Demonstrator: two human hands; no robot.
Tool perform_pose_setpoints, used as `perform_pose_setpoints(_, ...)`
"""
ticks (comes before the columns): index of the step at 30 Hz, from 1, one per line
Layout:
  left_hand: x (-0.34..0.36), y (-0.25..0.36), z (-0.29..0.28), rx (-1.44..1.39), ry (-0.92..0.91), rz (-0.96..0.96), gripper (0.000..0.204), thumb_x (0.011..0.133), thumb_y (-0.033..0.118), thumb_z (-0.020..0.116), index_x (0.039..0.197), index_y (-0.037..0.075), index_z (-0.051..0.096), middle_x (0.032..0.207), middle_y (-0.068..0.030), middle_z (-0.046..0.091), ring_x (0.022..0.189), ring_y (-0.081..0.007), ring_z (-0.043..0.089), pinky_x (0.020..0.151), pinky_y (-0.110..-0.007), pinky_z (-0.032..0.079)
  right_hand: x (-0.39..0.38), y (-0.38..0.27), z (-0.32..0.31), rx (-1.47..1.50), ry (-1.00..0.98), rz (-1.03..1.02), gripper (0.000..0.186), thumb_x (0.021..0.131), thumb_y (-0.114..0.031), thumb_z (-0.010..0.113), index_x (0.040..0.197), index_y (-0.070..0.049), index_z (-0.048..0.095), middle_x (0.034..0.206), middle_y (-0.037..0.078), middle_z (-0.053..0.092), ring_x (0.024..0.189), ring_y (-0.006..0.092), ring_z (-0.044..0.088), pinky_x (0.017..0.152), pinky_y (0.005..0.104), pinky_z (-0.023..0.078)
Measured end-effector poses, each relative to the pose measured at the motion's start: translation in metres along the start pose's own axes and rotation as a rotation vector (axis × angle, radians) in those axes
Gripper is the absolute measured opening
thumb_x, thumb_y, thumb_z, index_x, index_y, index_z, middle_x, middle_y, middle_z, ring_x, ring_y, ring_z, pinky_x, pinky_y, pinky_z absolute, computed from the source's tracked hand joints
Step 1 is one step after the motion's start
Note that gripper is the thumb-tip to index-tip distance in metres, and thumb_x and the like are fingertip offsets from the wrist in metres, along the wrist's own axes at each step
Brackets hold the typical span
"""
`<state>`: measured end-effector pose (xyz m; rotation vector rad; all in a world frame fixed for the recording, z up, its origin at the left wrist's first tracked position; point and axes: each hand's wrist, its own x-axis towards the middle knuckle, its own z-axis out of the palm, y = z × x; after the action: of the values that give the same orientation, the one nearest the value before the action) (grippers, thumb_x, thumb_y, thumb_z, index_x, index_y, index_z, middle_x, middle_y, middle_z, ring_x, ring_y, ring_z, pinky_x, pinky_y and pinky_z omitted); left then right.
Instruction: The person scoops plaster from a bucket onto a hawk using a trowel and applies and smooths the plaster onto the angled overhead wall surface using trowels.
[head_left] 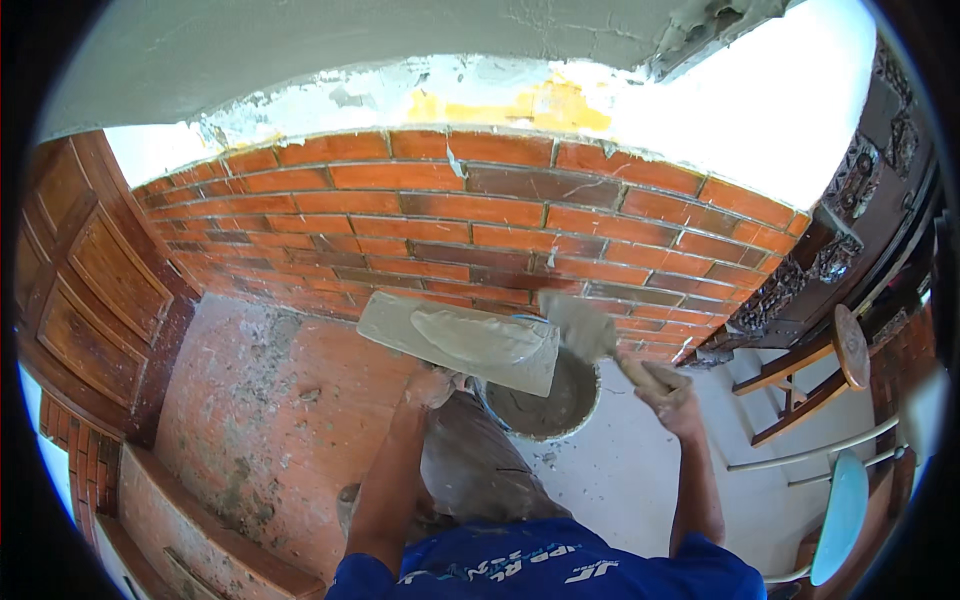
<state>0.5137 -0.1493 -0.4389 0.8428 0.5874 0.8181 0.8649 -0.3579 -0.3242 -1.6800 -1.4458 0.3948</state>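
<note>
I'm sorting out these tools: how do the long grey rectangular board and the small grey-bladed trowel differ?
The long grey rectangular board is larger; the small grey-bladed trowel has a shorter blade. The board carries a mound of grey mortar; the trowel shows no such mound. The board is in the left grip, the trowel in the right grip. Both look smeared.

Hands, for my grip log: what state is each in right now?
Left hand: closed, holding the mortar-laden board.
Right hand: closed, holding the trowel by its handle.
</note>
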Motion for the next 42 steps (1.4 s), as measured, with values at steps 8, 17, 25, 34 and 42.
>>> perform_pose_setpoints(8,0.046,0.121,0.129,-0.01,-0.278,0.453,0.043,0.086,0.011,0.059,0.125,0.004,0.042,0.123,-0.0135,0.051,0.116,-0.0237,0.049,0.095,-0.036,0.043,-0.027,0.165,0.132,-0.525,-0.422,0.088,0.031,0.088,-0.044,0.051,0.108,-0.023,0.064,0.103,0.013,0.064,0.095,0.0358,0.06,0.08,0.0461,0.049)
perform_pose_setpoints(17,0.111,0.241,0.252,-0.066,-0.334,0.433,0.027,0.089,-0.002,0.049,0.115,-0.006,0.046,0.117,-0.0179,0.052,0.112,-0.0319,0.052,0.1,-0.052,0.042,-0.045,0.161,0.166,-0.397,-0.332,0.113,0.032,0.086,-0.045,0.053,0.102,-0.02,0.065,0.101,0.016,0.064,0.089,0.0382,0.061,0.073,0.0466,0.051)
perform_pose_setpoints(25,0.143,0.257,0.255,-0.14,-0.248,0.421,0.019,0.091,0.003,0.049,0.108,-0.006,0.047,0.112,-0.0188,0.053,0.11,-0.0337,0.053,0.099,-0.052,0.043,-0.032,0.09,0.133,-0.328,-0.378,0.375,0.045,0.083,-0.049,0.056,0.104,-0.011,0.065,0.099,0.019,0.065,0.093,0.0376,0.061,0.079,0.0451,0.049)
perform_pose_setpoints(34,0.128,0.276,0.273,-0.087,-0.277,0.415,0.028,0.089,0.013,0.058,0.11,-0.002,0.047,0.113,-0.0139,0.05,0.11,-0.0339,0.051,0.098,-0.05,0.042,-0.033,0.093,0.137,-0.287,-0.328,0.384,0.049,0.082,-0.051,0.057,0.101,-0.007,0.066,0.096,0.021,0.065,0.092,0.0384,0.061,0.082,0.0456,0.048)
perform_pose_setpoints(42,0.122,0.28,0.279,-0.052,-0.23,0.44,0.034,0.087,0.017,0.062,0.111,-0.002,0.046,0.11,-0.0117,0.051,0.108,-0.0315,0.052,0.095,-0.048,0.045,-0.038,0.113,0.145,-0.263,-0.304,0.297,0.049,0.082,-0.051,0.056,0.1,-0.007,0.066,0.094,0.021,0.065,0.09,0.039,0.061,0.081,0.0458,0.048)
